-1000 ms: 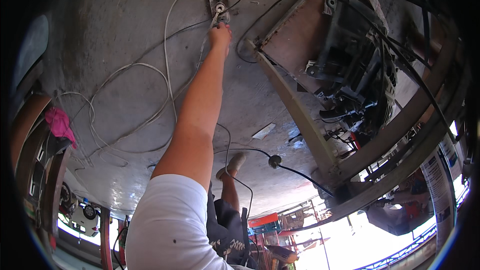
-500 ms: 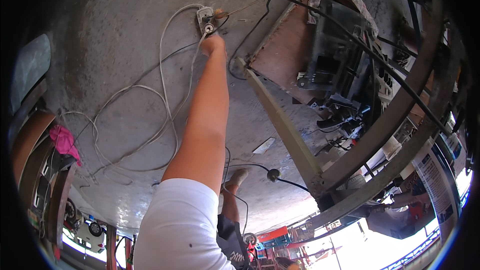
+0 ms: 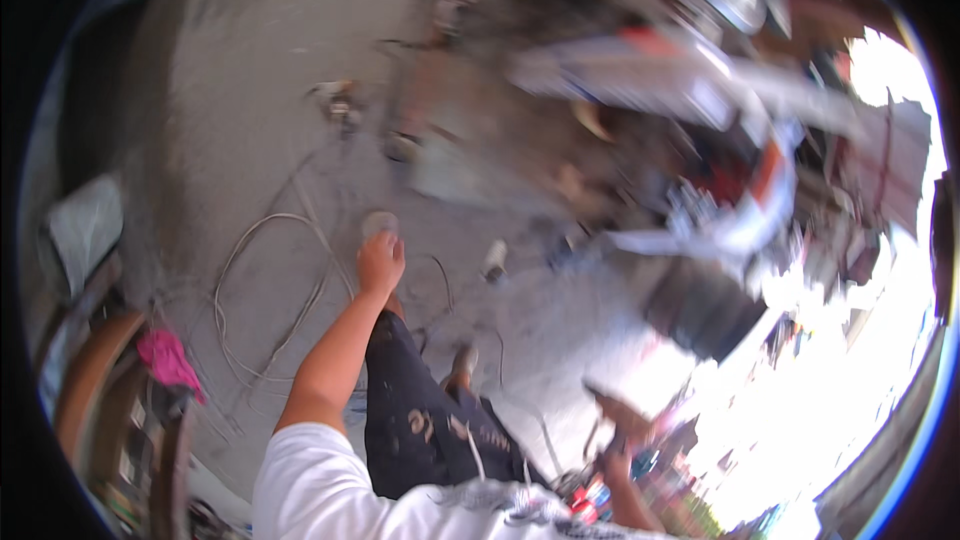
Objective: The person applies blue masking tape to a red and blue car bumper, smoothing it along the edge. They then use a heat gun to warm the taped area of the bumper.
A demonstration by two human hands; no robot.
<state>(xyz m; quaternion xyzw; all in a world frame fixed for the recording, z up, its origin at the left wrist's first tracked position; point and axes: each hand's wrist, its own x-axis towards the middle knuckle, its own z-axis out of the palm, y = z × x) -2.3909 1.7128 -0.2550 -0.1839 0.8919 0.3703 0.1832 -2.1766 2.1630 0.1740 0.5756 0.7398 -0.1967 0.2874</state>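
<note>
My left hand (image 3: 381, 262) hangs in front of my body with its fingers curled, and nothing shows in it. It is above my grey shoe (image 3: 379, 224) and beside the loops of pale cable (image 3: 222, 285) on the floor. Farther off lies the power strip (image 3: 342, 108) with plugs at it, blurred. At the lower right, my right hand (image 3: 617, 458) is closed around a brown, elongated piece (image 3: 622, 412); blur hides what kind of thing it is.
A pink cloth (image 3: 170, 364) hangs on brown curved frames at the left. On the right are smeared machine parts, a white and orange shape (image 3: 770, 190) and a dark bulky object (image 3: 705, 308). A small pale object (image 3: 495, 260) lies on the concrete floor.
My left hand has left the power strip and drawn back toward my body. The view has swung, so the metal frame at the right is gone and my right hand shows.
</note>
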